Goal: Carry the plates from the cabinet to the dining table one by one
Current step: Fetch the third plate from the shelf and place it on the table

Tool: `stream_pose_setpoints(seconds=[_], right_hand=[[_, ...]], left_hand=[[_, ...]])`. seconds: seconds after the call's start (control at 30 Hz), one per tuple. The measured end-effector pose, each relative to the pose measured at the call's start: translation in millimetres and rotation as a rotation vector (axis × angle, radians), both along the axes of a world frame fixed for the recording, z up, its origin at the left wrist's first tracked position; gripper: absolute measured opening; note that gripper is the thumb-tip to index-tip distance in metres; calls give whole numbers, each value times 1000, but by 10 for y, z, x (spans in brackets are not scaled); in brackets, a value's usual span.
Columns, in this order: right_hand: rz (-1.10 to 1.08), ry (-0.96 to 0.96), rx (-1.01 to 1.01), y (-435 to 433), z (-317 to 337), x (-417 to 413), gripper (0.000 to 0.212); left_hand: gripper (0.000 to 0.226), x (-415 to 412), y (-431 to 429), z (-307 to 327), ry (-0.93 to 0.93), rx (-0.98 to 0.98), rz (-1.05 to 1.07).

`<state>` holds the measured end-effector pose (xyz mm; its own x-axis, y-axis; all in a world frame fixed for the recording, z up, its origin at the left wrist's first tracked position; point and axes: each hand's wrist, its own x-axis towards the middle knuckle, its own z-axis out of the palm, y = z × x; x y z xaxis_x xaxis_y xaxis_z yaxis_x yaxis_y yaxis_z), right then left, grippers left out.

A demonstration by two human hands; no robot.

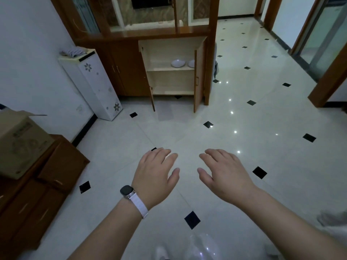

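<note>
The brown wooden cabinet [124, 72] stands ahead against the far wall with its lower right doors swung open. On the upper inner shelf [170, 69] sit two white plates: one plate [178, 63] in full view, a second plate [191, 63] partly hidden behind the right door [198, 81]. My left hand [156, 173], with a watch on its wrist, and my right hand [224, 171] are stretched out in front of me over the floor, palms down, fingers relaxed, holding nothing. Both hands are well short of the cabinet. The dining table is out of view.
A white floor-standing appliance [93, 85] stands left of the cabinet. A cardboard box [18, 143] rests on a low wooden drawer unit [43, 184] at the left. Glossy white tiled floor [244, 119] lies between me and the cabinet. Doorways open at the right.
</note>
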<state>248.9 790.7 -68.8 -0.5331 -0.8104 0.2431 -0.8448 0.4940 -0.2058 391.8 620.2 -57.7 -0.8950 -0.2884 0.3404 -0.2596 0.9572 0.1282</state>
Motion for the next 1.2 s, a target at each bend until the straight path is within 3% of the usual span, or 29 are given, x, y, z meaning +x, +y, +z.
stream_pose_setpoints(seconds=[0.3,0.67,1.2], right_hand=[[-49,2,111,-1281,7,-563,39],[-140,47,161,-2794,291,-1044,45],[-61,-25,128,-4388,76,-2073,42]], left_hand=[[36,-658,-1302,-207,7,77,-28],[36,-1333,-3085,-81,156,68,-123],[39,-2100,-4465,-203,26,75,1]])
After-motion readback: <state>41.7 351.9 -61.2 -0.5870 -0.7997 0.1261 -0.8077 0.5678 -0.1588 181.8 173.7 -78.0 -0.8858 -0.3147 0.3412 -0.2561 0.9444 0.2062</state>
